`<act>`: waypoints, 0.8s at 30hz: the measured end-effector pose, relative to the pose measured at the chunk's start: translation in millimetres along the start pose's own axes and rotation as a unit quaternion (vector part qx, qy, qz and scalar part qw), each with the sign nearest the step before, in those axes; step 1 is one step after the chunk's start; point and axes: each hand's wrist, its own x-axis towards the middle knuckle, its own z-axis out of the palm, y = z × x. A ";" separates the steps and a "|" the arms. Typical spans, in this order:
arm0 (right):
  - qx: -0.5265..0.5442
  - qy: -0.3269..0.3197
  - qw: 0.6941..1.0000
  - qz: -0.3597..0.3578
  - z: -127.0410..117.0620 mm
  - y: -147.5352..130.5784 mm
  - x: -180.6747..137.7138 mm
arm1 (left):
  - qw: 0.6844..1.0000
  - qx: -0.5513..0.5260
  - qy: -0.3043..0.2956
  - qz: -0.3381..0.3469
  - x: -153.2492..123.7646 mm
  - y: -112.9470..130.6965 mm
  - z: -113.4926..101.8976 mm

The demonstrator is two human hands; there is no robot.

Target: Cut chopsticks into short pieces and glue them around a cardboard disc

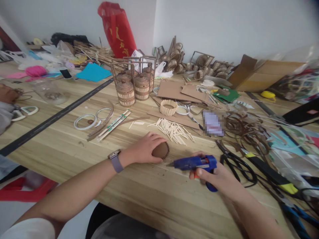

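My left hand is closed around the side of a round brown cardboard disc with a beaded-looking edge, low over the wooden table. In my right hand is a blue glue gun, its nozzle pointing left towards the disc, a short gap away. The fingers wrap its handle beside an orange trigger. Just beyond the disc lies a loose pile of short wooden sticks. Behind that pile stands a small ring of upright sticks.
Lidded stick-covered pots in carrying frames stand behind. Scissors and brown strips lie on the right, near a cardboard box. Tape rings and packaged chopsticks lie left. Another person's hand shows at far left.
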 end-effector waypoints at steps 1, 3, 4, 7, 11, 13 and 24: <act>0.010 -0.026 1.000 0.011 -0.5 0.0 -0.4 | 1.000 0.000 0.001 0.002 0.0 -0.3 0.5; -0.010 -0.068 0.998 0.017 0.2 -0.2 0.3 | 1.000 0.005 0.005 0.005 -0.1 -0.9 1.6; -0.036 -0.086 0.996 0.009 0.7 -0.6 1.3 | 1.000 0.008 0.006 0.006 -0.2 -1.2 2.1; -0.151 -0.081 0.985 -0.035 0.4 -4.4 6.4 | 1.000 0.013 0.006 0.005 -0.4 -1.9 3.0; -0.311 0.048 0.947 -0.058 -4.4 -11.2 20.5 | 1.000 0.015 0.003 0.001 0.5 -1.5 2.2; -0.365 0.078 0.926 -0.045 -5.6 -13.9 32.6 | 1.000 0.015 -0.002 0.000 1.7 -0.7 1.8; -0.468 0.076 0.881 0.001 8.7 -23.0 91.2 | 0.999 0.001 -0.032 -0.004 9.5 7.6 3.6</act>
